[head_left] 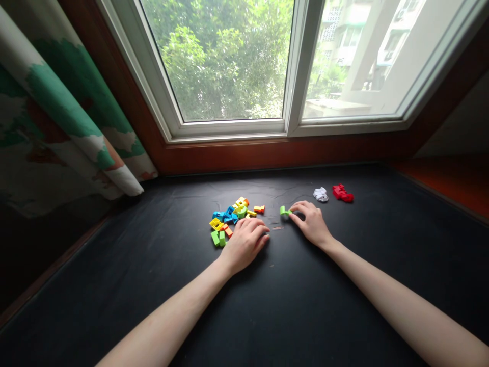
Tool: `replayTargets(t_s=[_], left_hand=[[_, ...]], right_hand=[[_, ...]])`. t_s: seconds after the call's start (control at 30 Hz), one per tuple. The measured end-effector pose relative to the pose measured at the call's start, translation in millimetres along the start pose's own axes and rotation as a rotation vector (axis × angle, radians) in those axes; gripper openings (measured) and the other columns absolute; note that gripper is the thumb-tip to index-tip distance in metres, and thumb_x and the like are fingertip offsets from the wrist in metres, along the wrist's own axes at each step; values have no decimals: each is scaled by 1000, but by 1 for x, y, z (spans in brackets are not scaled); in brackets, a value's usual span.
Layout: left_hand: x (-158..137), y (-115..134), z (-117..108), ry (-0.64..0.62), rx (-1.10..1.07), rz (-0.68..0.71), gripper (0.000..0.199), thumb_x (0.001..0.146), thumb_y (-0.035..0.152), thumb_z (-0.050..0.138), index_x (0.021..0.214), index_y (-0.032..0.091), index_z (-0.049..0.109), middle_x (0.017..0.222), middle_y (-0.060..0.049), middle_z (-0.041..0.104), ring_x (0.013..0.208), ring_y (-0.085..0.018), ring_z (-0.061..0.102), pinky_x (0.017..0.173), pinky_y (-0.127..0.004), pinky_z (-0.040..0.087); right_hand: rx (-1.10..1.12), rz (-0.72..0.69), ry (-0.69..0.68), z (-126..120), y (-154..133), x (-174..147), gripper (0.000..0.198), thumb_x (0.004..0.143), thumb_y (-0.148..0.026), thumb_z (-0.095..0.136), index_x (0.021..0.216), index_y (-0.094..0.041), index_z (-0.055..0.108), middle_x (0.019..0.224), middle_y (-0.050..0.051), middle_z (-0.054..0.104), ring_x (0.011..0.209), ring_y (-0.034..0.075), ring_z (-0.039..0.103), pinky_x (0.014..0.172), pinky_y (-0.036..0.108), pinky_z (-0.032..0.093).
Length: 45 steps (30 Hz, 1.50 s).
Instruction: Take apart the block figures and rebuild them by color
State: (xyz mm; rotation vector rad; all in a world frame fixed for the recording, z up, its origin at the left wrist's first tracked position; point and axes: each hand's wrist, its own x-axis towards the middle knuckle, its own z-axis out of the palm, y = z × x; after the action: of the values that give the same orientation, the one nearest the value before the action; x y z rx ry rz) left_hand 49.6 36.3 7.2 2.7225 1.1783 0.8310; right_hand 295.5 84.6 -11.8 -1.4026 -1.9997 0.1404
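Observation:
My right hand [312,224] pinches a small light-green plastic block [284,211] between thumb and fingertips, low over the black surface. Beside a loose pile of toy blocks, my left hand [246,242] rests with fingers curved and slightly apart, holding nothing that I can see. The pile has blue blocks [229,215], yellow blocks [216,225], orange blocks [260,209] and green blocks [218,238]. Part of it is hidden behind my left hand.
Beyond my right hand lie a white cluster of blocks [321,194] and a red cluster of blocks [343,193]. The black tabletop [267,316] runs back to a window frame [229,137]. A patterned curtain [76,117] hangs at the left.

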Motion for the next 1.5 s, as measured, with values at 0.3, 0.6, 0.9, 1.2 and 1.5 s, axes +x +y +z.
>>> replayTargets(t_s=[0.3,0.6,0.9,1.2,1.5], left_hand=[[1,0,1,-9,-4,24,18,99,24,45,98,18,62,106,-7,65,104,-22,57,94,-40,44],[1,0,0,0,-16,35,17,98,23,45,99,19,62,105,-7,66,104,-22,58,93,-40,46],[1,-1,-1,41,61,-3,16,96,21,47,102,20,62,107,-7,66,106,-24,58,94,-40,45],[-1,-21,-4,227,386,-231,26,91,28,54,115,21,60,122,-14,64,112,-32,57,98,-51,38],[-2,-22,-5,189,420,-203,16,93,27,51,100,21,64,107,-10,68,100,-28,59,90,-45,43]], right_hand=[[-27,52,20,4,3,-1,20,91,-33,53,90,-22,70,109,8,65,104,27,59,86,43,39],[-39,61,14,3,3,-1,18,90,-30,55,92,-23,71,109,9,65,104,28,59,85,44,41],[-35,59,-9,1,2,-1,19,87,-26,55,101,-23,68,112,10,64,105,29,59,85,44,43],[-21,65,-6,1,3,-1,22,84,-20,52,101,-22,66,110,10,64,103,29,59,85,45,44],[-9,67,-13,2,3,-1,21,85,-20,52,101,-23,65,111,10,64,105,29,58,85,44,43]])
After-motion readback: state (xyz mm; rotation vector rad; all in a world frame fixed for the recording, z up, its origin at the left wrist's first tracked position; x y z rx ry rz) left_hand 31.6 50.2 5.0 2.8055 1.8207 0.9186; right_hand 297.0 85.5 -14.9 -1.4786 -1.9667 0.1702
